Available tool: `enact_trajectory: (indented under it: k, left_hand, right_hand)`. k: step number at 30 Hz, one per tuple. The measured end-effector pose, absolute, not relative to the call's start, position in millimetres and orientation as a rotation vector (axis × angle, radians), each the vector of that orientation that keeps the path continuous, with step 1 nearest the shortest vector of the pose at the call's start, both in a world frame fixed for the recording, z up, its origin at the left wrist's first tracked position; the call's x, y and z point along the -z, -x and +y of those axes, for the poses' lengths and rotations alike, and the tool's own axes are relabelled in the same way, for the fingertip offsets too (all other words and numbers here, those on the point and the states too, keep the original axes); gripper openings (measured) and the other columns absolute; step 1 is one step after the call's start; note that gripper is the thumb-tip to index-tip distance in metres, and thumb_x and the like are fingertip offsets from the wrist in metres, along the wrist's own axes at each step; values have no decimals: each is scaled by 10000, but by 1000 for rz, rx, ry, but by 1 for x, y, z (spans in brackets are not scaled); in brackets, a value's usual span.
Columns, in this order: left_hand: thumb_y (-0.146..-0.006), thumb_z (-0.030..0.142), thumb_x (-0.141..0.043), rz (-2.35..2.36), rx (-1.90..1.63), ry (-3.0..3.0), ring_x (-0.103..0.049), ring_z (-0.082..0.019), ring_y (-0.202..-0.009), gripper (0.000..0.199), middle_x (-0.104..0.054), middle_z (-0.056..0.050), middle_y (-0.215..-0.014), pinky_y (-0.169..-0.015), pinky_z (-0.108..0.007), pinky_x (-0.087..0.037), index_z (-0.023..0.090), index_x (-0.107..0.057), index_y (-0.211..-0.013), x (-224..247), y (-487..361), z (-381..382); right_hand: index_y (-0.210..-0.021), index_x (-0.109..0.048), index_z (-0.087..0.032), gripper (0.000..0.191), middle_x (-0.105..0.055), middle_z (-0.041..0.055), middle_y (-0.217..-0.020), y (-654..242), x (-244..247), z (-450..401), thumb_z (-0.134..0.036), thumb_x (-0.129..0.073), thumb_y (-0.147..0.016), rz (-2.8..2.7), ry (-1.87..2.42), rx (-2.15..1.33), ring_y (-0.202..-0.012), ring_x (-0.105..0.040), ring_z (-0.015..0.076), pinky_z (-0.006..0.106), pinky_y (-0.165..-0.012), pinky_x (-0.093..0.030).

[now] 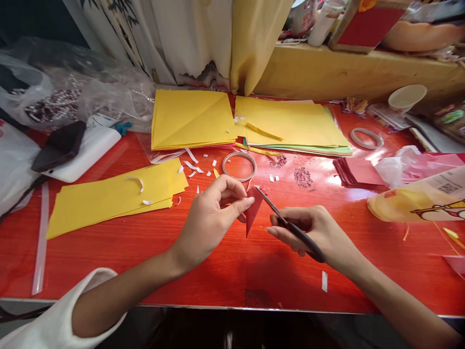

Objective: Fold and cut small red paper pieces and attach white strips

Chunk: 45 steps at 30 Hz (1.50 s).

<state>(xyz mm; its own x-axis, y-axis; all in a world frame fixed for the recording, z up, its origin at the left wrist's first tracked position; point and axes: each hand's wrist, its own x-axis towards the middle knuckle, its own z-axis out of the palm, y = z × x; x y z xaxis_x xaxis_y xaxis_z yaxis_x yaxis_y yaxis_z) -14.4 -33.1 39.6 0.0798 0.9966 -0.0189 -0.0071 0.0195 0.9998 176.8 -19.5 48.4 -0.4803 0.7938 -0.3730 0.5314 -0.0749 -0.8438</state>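
Observation:
My left hand (214,218) pinches a small folded piece of red paper (253,211), its pointed end hanging down above the table. In my right hand (316,232) is a pair of scissors (301,237) with black handles. The blades reach up and left to the top edge of the red paper; whether they are fully closed is hard to see. Just behind my left hand lies a roll of tape (239,166), a thin strip running from it toward the paper. White paper scraps (191,165) are scattered beside it.
Yellow sheets (192,118) are stacked at the back, with another paper stack (286,121) beside them. Yellow strips (112,194) lie left. At right are red paper pieces (358,172), a second tape ring (366,138), a paper cup (407,98) and a yellow drink bottle (421,196). A phone (60,145) sits far left.

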Motion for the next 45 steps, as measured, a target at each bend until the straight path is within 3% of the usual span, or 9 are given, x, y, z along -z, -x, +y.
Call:
enact_trajectory:
  k: [8,13,24,31,35,38,45]
  left_hand:
    - [-800,193,-594,1124,-1145,-1202,-541,-58,-637,131,-524,39,-719,-600,-175,-488,161,-472,-762,-41,14,-33]
    - [-810,196,-580,1128,-1124,-1211,-536,-56,-609,123,-521,44,-711,-592,-185,-468,168,-468,-770,-41,15,-31]
    - [-844,200,-525,1189,-1165,-1305,-545,-92,-806,38,-542,11,-822,-746,-203,-445,193,-495,-823,-38,17,-30]
    - [-867,203,-481,1285,-1211,-1428,-548,-108,-786,26,-546,7,-818,-732,-228,-456,203,-492,-843,-43,17,-34]
    - [-864,106,-435,1345,-1225,-1643,-561,-94,-781,113,-563,14,-839,-733,-213,-464,206,-482,-884,-41,18,-35]
    - [-838,42,-417,1393,-1240,-1878,-552,-94,-794,212,-581,7,-895,-731,-203,-454,213,-486,-942,-35,20,-35]
    - [-813,-27,-340,1439,-1174,-2369,-498,-157,-829,374,-562,-39,-913,-802,-291,-420,211,-465,-1073,-28,26,-32]
  right_hand:
    - [-585,-423,-181,315,-311,-55,-505,-178,-44,-20,-355,-628,-748,-1920,1439,-1576,-433,-338,57,172,-378,-299]
    - [-647,-526,-176,239,-370,-59,-484,-180,-44,-18,-365,-655,-719,-1844,1501,-1644,-405,-384,61,169,-361,-353]
    - [-658,-569,-140,324,-445,-40,-470,-180,-49,-12,-440,-689,-652,-1767,1382,-1820,-394,-436,70,185,-375,-391]
    - [-839,-583,-135,388,-464,-21,-618,-180,-42,-12,-487,-649,-690,-1896,1279,-1791,-539,-435,88,205,-487,-376]
    - [-1029,-551,-169,459,-503,0,-792,-180,-38,-11,-458,-662,-692,-1997,1239,-1756,-592,-435,89,217,-533,-388]
    - [-1151,-518,-191,531,-541,27,-876,-178,-39,-11,-438,-661,-704,-2122,1309,-1567,-664,-497,125,253,-605,-436]
    - [-1269,-453,-238,634,-550,98,-1074,-183,-43,-8,-437,-646,-699,-2386,1451,-552,-932,-549,254,378,-753,-472]
